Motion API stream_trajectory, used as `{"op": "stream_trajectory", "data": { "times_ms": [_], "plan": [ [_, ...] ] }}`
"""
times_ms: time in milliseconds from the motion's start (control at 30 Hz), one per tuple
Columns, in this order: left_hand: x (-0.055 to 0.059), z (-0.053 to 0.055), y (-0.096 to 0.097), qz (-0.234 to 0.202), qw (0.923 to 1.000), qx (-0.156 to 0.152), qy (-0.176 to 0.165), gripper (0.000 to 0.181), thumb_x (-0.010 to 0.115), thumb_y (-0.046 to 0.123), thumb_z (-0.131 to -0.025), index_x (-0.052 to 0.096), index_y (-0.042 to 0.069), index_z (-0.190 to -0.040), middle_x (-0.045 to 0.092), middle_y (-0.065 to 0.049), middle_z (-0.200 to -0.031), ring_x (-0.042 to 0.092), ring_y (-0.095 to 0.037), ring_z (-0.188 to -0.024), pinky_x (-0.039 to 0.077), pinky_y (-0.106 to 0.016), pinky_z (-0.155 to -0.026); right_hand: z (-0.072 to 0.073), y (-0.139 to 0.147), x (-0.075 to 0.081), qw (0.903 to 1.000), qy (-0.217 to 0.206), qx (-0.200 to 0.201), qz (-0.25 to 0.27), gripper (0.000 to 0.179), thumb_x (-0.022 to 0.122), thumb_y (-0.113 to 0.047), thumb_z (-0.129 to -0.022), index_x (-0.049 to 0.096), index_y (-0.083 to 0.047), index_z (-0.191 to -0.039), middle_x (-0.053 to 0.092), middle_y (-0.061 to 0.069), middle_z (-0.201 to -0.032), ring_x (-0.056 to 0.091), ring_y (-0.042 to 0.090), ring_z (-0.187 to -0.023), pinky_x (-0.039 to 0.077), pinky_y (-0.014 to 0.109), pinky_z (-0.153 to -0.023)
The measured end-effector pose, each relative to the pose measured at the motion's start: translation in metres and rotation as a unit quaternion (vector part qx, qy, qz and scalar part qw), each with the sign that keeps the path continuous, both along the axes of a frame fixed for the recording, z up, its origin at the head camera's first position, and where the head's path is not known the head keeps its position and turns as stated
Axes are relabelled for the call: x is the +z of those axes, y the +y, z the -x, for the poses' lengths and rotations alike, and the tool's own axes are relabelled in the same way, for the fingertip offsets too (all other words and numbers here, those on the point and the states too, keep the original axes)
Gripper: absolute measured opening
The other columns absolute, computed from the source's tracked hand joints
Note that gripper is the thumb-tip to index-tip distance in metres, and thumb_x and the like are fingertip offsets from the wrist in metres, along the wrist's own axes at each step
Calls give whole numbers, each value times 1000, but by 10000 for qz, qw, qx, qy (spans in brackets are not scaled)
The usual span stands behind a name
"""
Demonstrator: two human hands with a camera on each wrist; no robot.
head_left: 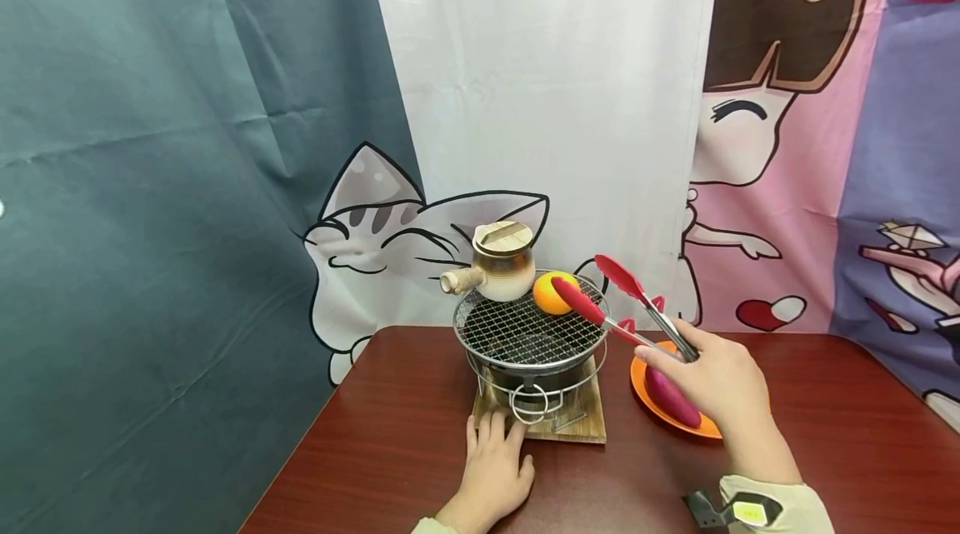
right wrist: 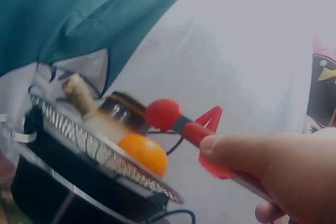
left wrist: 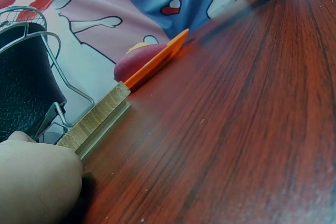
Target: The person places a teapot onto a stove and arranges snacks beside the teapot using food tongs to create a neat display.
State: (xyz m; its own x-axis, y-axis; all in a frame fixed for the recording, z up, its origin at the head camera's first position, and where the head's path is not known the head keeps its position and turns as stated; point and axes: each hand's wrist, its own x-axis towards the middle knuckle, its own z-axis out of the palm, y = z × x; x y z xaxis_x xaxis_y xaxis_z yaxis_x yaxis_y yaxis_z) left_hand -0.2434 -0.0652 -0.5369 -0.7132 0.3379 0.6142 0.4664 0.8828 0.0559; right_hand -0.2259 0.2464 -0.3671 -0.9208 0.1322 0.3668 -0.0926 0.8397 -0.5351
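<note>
My right hand (head_left: pixel 723 376) grips a pair of metal tongs with red tips (head_left: pixel 579 302), whose arms are spread apart. One red tip overlaps the orange (head_left: pixel 549 294) in the head view; whether they touch I cannot tell. The orange sits on the wire mesh (head_left: pixel 510 338) of a round tabletop grill, beside a small teapot (head_left: pixel 506 274) with a wooden lid and a side handle. Down at the front edge of the wooden board (head_left: pixel 591 424) under the grill, my left hand (head_left: pixel 495 471) rests with its fingers extended. Its fingertips are hidden in the left wrist view.
Right of the grill, an orange plate (head_left: pixel 640 391) carries a purple-red elongated item (head_left: pixel 670 398) and something yellow (left wrist: pixel 138 46), mostly hidden behind it. A wire ring (head_left: pixel 529 403) hangs at the grill's front. Behind the reddish-brown table (head_left: pixel 375 451) hangs a cartoon-printed curtain (head_left: pixel 555 101).
</note>
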Motion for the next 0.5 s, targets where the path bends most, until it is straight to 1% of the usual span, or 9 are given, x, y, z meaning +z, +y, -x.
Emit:
{"op": "stream_trajectory", "data": {
  "times_ms": [100,233,333,500],
  "plan": [
    [-3,0,0,-6,10000,-9,-8,55,72,25,-76,58,20,-129,48,-9,-126,44,-32,-122,33,-69,-98,0,10,-3,9999,25,-45,-97,92,62,-77,-80,54,-12,-146,66,28,-118,60,45,-98,50,58,-72],
    [-5,-2,-1,13,10000,5,42,54,73,26,-76,59,21,-128,49,-9,-125,45,-31,-121,34,-68,-98,0,31,-8,9995,-63,-185,-234,92,61,-76,-81,54,-11,-146,64,32,-117,59,48,-97,49,60,-70],
    [-5,-4,-1,45,10000,43,25,53,73,26,-76,59,20,-127,49,-9,-125,45,-31,-121,34,-67,-99,0,50,-12,9987,-285,-303,-299,94,59,-77,-82,50,-11,-149,59,37,-123,57,52,-98,49,61,-69],
    [-4,-7,-2,76,9999,66,-114,51,72,24,-77,59,20,-126,48,-9,-126,44,-31,-123,34,-67,-100,0,84,-20,9955,-698,-502,-406,100,55,-80,-83,43,-9,-152,52,42,-127,53,55,-100,47,62,-68]
  ]
}}
